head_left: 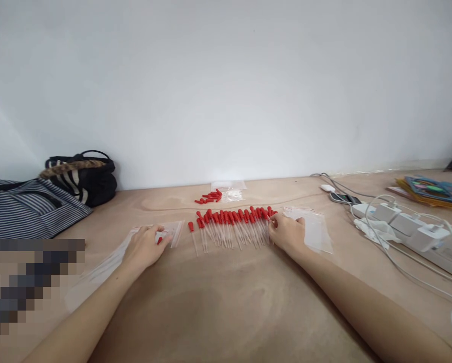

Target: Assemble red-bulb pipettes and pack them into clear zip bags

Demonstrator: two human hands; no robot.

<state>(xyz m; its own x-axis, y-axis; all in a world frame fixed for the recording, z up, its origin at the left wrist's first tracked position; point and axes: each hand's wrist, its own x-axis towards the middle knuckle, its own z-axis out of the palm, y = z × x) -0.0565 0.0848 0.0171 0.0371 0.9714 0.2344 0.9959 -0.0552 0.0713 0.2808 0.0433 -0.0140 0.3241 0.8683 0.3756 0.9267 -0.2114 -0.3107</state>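
Several droppers [226, 222] with red bulbs and clear tubes lie side by side in a row across the middle of the table. At the row's right end, my right hand [286, 232] has its fingers closed at a dropper; what they grip is too small to make out. My left hand [147, 245] rests over a clear plastic bag [108, 267], its fingers curved and apart, with a red bulb [159, 240] showing beside the thumb. Behind the row lie loose red bulbs [210, 196] and clear tubes [233, 194] on another bag.
Another clear bag [318, 232] lies under and beside my right hand. A power strip with white chargers [410, 226], cables and a phone [344, 198] occupy the right side. Striped bags [33, 207] stand at the left; colourful packets [430, 190] lie far right.
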